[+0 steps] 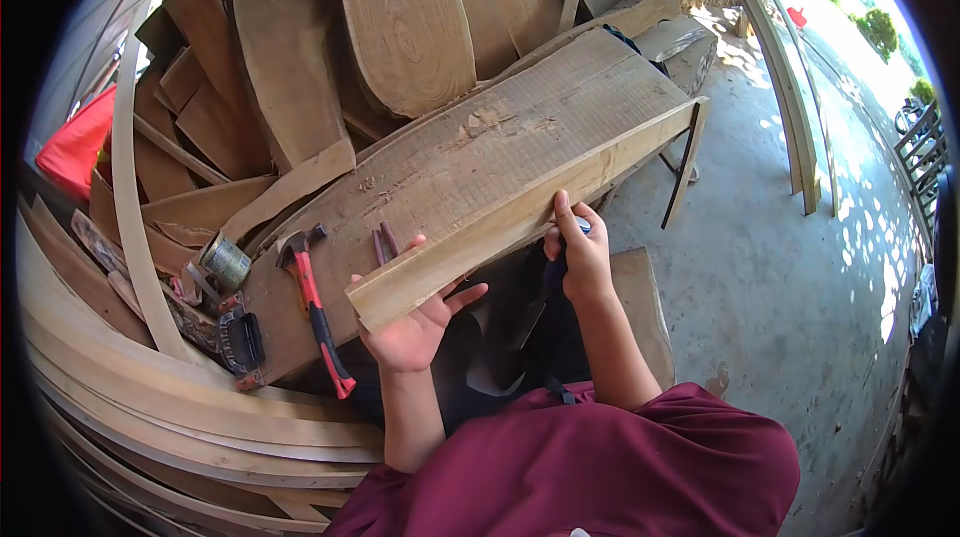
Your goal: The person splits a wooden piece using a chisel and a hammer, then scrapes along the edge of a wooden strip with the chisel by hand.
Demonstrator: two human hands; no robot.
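Observation:
A long narrow wooden plank (470,242) lies tilted along the near side of a thick wooden bench slab (440,172). My left hand (408,337) supports the plank's near left end from below and behind, thumb and fingers spread. My right hand (585,262) is closed around a dark blue-handled tool (552,282), its thumb against the plank's face. The tool's blade points down and left. On the slab's left part rests a red and black hammer (322,322), its handle over the edge. Two short brown rods (384,243) lie beside my left fingertips.
Wooden boards (400,22) lean behind the slab. At left are a tin can (226,263), a black object (240,340) and a red bag (78,145). Curved strips (200,417) are stacked at lower left. Concrete floor (740,287) spreads to the right, with upright strips (785,87) beyond.

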